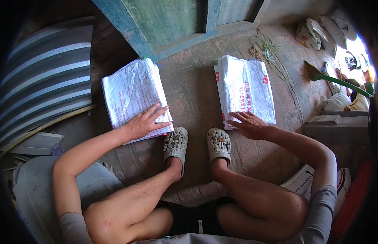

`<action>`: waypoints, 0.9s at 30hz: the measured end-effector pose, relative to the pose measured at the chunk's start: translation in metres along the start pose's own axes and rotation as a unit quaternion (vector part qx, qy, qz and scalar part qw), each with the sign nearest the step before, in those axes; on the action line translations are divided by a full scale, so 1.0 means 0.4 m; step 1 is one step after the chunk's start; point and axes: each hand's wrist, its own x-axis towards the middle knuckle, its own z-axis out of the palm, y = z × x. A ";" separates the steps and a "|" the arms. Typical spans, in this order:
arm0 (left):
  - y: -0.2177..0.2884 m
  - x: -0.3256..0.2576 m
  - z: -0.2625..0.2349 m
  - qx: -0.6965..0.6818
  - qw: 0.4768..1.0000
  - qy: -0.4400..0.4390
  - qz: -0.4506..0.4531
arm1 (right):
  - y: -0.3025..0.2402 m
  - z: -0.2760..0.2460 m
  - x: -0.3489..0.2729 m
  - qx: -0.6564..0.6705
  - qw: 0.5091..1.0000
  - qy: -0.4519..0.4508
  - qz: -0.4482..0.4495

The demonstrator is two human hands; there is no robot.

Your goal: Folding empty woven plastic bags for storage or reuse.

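Two stacks of folded white woven sacks with red print lie on the brick floor in front of me. My left hand (145, 121) rests flat, fingers spread, on the near right corner of the left stack (130, 91). My right hand (250, 124) lies palm down with fingers apart on the near left corner of the right stack (246, 85). Neither hand grips anything. My feet in grey clogs (197, 144) stand between the two stacks.
Corrugated metal sheets (42, 81) lean at the left. A teal wooden door frame (172, 24) stands ahead. Filled sacks (319, 32) and a green handle (339, 83) are at the far right. A concrete block (331, 126) sits by my right arm.
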 end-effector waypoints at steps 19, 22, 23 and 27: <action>0.054 0.046 -0.027 -0.045 0.998 -0.035 -0.033 | 0.007 -0.009 -0.015 0.001 1.000 -0.020 0.012; 0.073 0.044 -0.017 -0.109 0.994 -0.026 0.019 | 0.014 -0.003 -0.006 0.001 1.000 -0.021 0.010; 0.082 0.045 -0.011 -0.142 0.989 -0.020 0.046 | 0.016 -0.002 -0.006 0.003 1.000 -0.022 0.008; 0.125 0.046 -0.013 -0.282 0.955 -0.014 0.090 | 0.022 0.008 0.003 0.001 1.000 -0.013 0.005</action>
